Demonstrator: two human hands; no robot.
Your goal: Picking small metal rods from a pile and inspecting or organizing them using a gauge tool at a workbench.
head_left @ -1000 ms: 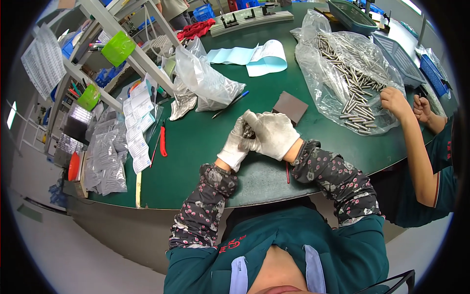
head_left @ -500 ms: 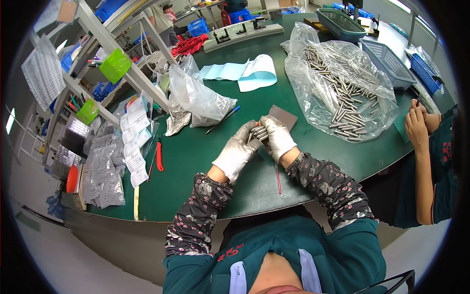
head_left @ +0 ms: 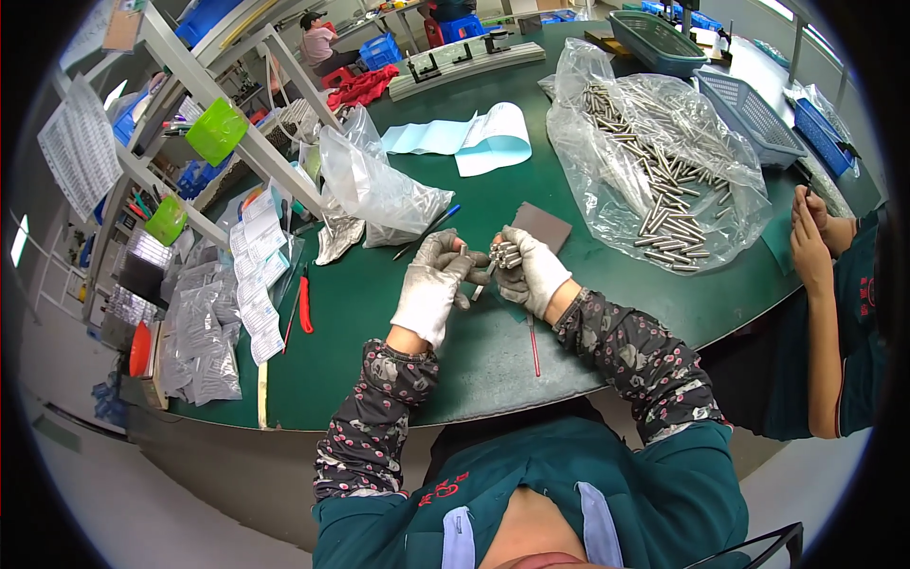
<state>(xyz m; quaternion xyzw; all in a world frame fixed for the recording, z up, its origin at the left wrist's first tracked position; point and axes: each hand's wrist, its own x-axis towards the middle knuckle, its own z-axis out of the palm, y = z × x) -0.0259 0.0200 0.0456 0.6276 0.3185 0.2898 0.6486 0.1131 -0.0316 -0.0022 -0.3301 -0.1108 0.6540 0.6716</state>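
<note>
Both my hands wear white gloves with grey, soiled fingers, and they are close together over the green table. My right hand (head_left: 538, 275) is closed round a small bundle of shiny metal pins (head_left: 506, 254), their ends facing left. My left hand (head_left: 428, 289) is just left of the bundle, fingers bent and pinched at a single slim pin (head_left: 489, 277); its grip is partly hidden. Behind my right hand lies a flat brown-grey plate (head_left: 544, 226). A thin red stick (head_left: 535, 349) rests on the table below the hands.
A clear plastic bag (head_left: 592, 204) spread with many pins lies to the right. Left are a filled plastic bag (head_left: 379, 180), a blue pen (head_left: 438, 224), red-handled pliers (head_left: 304, 305) and paper sheets (head_left: 254, 275). A co-worker's hands (head_left: 809, 237) are at the right edge.
My left hand has drawn left, away from the bundle it was touching, and its fingers have opened out somewhat. The right hand keeps the pins, now turned with their ends showing.
</note>
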